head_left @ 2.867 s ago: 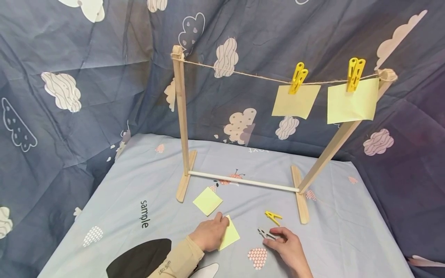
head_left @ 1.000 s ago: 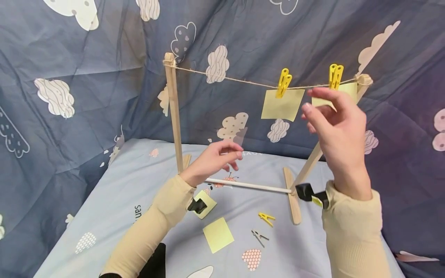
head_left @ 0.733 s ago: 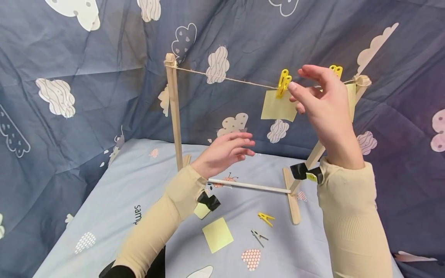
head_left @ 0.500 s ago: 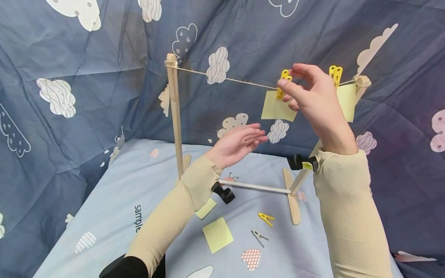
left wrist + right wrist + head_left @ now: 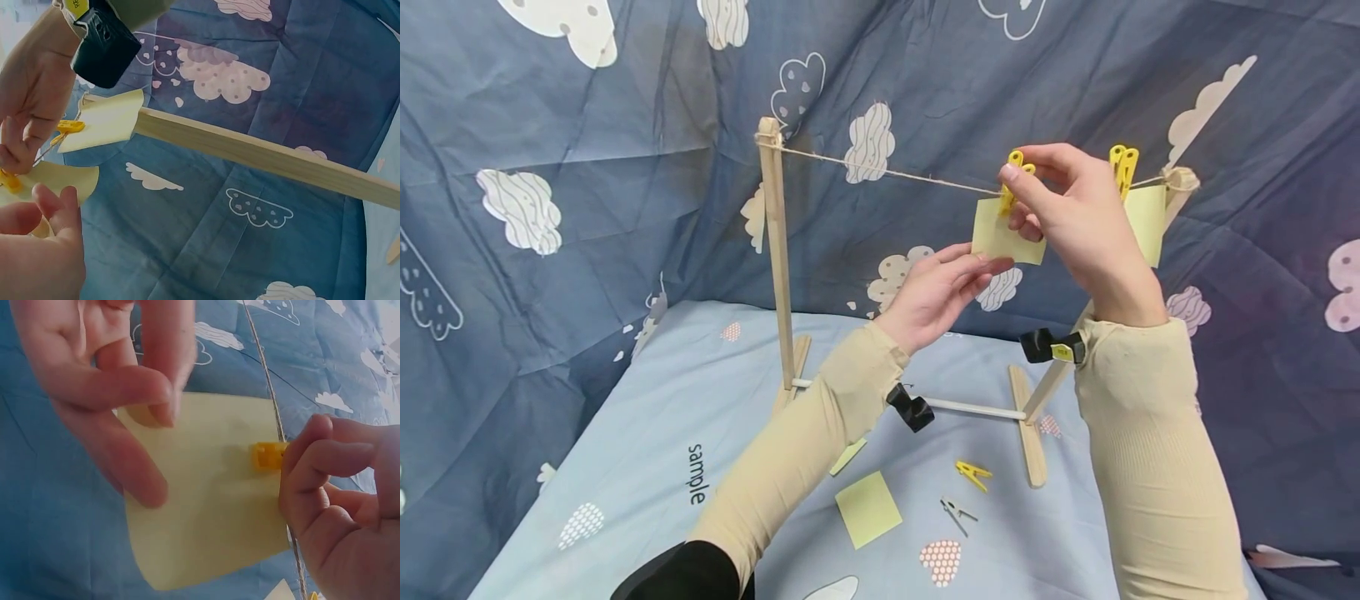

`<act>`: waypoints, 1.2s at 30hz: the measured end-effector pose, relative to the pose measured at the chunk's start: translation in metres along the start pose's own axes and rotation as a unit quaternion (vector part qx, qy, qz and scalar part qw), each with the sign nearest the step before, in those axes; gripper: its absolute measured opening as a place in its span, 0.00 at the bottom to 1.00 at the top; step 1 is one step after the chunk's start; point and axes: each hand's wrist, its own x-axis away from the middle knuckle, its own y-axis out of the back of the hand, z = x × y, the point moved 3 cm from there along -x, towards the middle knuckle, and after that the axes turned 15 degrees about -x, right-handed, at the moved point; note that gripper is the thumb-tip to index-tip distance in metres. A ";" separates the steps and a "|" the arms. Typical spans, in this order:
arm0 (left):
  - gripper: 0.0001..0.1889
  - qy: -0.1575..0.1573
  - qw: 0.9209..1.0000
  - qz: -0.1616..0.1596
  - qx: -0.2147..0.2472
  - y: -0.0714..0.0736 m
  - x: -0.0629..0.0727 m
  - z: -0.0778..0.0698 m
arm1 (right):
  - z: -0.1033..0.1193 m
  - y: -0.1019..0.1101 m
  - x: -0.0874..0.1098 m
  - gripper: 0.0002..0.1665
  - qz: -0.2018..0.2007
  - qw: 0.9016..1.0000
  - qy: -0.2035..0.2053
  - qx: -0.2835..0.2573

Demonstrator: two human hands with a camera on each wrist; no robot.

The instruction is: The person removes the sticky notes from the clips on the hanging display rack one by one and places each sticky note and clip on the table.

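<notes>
Yellow sticky note (image 5: 1000, 231) hangs from the twine (image 5: 891, 172), toward the person's right along the span, a yellow clothespin (image 5: 1006, 202) across its top edge. Pin's long axis near vertical, slightly tilted: handles above the twine, lower end over the paper. Right hand (image 5: 1081, 212) is nearer the pin, coming in from the pin's right; left hand (image 5: 934, 290) lies below and left, nearer the note's lower edge. Right grip: thumb and forefinger close about the handles, pinching the pin; whether its jaws are spread, cannot tell. Left grip: thumb and fingers narrowed on the lower left part of the note, pinching the paper; the right wrist view shows fingers overlapping its border. Outward: second note (image 5: 1147, 221) under its own pin (image 5: 1123, 169), beside the right post (image 5: 1051, 387), partly behind the right hand. Left post (image 5: 778, 258) well apart; white rod (image 5: 976, 409) joins the two low down. On the pale blue cloth (image 5: 647, 400): loose note (image 5: 868, 510), another (image 5: 848, 457) mostly hidden by the left sleeve (image 5: 808, 446), loose yellow clothespin (image 5: 972, 468), grey clothespin (image 5: 958, 508) just beside it.
</notes>
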 end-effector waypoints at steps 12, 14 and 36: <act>0.16 -0.005 1.000 -0.021 -0.017 0.006 0.003 -0.002 | 0.006 0.004 -0.003 0.20 0.018 0.999 0.011 -0.036; 0.16 -0.005 1.000 -0.023 -0.020 0.007 0.003 -0.001 | 0.007 0.003 -0.003 0.17 0.013 0.999 0.017 -0.032; 0.13 -0.008 0.997 -0.048 -0.061 0.018 0.009 0.005 | 0.007 -0.003 -0.005 0.10 -0.090 0.962 0.189 -0.175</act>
